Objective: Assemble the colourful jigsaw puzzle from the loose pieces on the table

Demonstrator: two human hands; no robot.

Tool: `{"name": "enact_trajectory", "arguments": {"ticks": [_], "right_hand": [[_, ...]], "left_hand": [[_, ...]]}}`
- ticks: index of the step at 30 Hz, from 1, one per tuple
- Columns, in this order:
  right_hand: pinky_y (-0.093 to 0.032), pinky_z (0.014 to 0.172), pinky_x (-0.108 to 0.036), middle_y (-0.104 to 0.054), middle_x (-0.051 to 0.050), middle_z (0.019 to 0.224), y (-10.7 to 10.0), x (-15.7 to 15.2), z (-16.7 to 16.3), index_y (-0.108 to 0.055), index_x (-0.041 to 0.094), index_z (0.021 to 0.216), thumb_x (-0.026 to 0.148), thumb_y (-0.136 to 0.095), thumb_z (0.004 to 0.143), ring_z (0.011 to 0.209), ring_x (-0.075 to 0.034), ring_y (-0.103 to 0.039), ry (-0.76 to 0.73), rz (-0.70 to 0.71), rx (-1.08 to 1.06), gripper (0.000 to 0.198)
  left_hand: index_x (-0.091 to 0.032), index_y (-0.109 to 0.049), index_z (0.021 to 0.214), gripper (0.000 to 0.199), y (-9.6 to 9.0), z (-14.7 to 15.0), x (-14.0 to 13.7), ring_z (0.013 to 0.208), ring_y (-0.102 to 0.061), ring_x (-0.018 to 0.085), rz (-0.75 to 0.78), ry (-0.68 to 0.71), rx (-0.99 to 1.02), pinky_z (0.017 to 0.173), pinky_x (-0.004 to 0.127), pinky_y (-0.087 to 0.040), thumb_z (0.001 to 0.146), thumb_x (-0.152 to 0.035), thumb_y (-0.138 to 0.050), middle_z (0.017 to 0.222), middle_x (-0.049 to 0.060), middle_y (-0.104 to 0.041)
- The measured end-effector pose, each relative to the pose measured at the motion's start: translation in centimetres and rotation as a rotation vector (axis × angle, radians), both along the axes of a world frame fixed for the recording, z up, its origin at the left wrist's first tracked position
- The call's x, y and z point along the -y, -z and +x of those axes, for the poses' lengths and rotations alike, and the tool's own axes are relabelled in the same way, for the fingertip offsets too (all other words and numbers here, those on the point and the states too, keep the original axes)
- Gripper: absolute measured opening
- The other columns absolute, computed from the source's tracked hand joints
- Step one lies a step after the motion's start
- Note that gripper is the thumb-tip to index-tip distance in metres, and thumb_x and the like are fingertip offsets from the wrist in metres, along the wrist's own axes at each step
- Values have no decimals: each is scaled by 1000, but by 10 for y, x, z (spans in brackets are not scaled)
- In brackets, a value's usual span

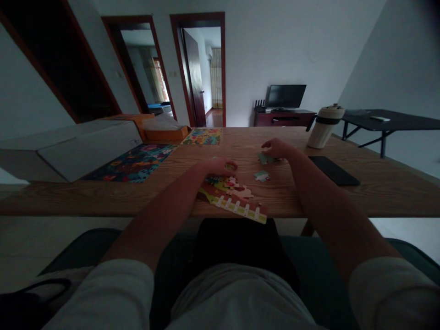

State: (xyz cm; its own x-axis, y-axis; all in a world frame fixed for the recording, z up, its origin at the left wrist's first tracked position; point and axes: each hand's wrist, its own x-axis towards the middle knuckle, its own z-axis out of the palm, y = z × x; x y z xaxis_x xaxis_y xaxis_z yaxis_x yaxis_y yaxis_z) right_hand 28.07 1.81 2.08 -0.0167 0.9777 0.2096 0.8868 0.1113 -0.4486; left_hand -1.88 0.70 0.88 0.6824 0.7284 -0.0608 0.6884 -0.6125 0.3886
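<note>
A partly joined jigsaw puzzle [237,197] lies near the table's front edge, with a white fence along its lower border and pink and green shapes above. My left hand [220,167] is just over its upper edge, fingers curled towards the thumb; what they pinch, if anything, is too dark to make out. My right hand [277,148] is farther out to the right, its fingers bent and apart above pale green puzzle pieces [264,158]. Its fingertips are close to these pieces, and contact cannot be told. Another pale puzzle piece [262,176] lies between the hands and the joined part.
On the wooden table [237,137] are a dark picture sheet [137,161], a yellow picture sheet [202,136], a white box [85,146], and an orange box [165,134]. To the right stand a cream tumbler [325,128] and a black flat tablet-like object [333,170].
</note>
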Motion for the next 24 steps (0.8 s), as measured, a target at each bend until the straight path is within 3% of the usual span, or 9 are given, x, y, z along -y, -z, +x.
{"name": "enact_trajectory", "arguments": {"ticks": [3,8,12,16,19,22,24], "right_hand": [[-50,84,-40,-73,-12,103,-7,1,-3,-75,21,108,25,-87,65,94,-28,-65,-48,103,105,45],[-47,67,-34,-71,-6,80,-22,24,-34,-75,24,86,44,-90,63,71,-22,-64,-286,-214,114,34],[-48,70,-35,-72,-6,80,-3,58,-45,-76,27,94,43,-86,69,73,-24,-66,-351,-238,227,31],[-49,81,-38,-75,-13,106,23,84,-21,-68,25,127,44,-55,96,90,-28,-70,-337,-110,399,39],[-48,87,-43,-69,-19,123,28,87,-8,-59,17,139,32,-40,101,104,-32,-69,-256,14,617,45],[-48,90,-41,-68,-18,127,23,87,-25,-62,16,135,26,-38,102,109,-31,-67,-255,119,658,42],[-47,94,-39,-67,-15,129,19,91,-54,-62,18,135,32,-37,104,113,-27,-65,-394,180,587,43]], "left_hand": [[-28,-74,118,49,-1,-4,-3,106,-65,27,-20,-57,32,95,31,-44,73,-47,-78,122,8,-71],[-29,-75,113,41,-5,-14,-8,107,-65,26,-35,-118,76,97,31,-43,73,-40,-77,120,6,-72],[-29,-74,117,43,-4,-16,-14,109,-65,27,8,-144,22,97,33,-44,76,-41,-73,123,9,-72],[-30,-66,131,55,-5,-17,-17,118,-61,27,14,-111,-102,102,33,-42,78,-45,-71,136,7,-65],[-28,-57,143,62,-9,-17,-17,121,-60,24,17,-66,-204,102,30,-42,84,-47,-65,143,7,-60],[-25,-55,145,63,-12,-19,-18,116,-62,24,19,-69,-220,99,29,-44,86,-46,-64,138,8,-64],[-26,-56,144,61,-12,-22,-21,108,-65,23,-12,-93,-206,94,29,-46,86,-41,-64,130,7,-69]]}}
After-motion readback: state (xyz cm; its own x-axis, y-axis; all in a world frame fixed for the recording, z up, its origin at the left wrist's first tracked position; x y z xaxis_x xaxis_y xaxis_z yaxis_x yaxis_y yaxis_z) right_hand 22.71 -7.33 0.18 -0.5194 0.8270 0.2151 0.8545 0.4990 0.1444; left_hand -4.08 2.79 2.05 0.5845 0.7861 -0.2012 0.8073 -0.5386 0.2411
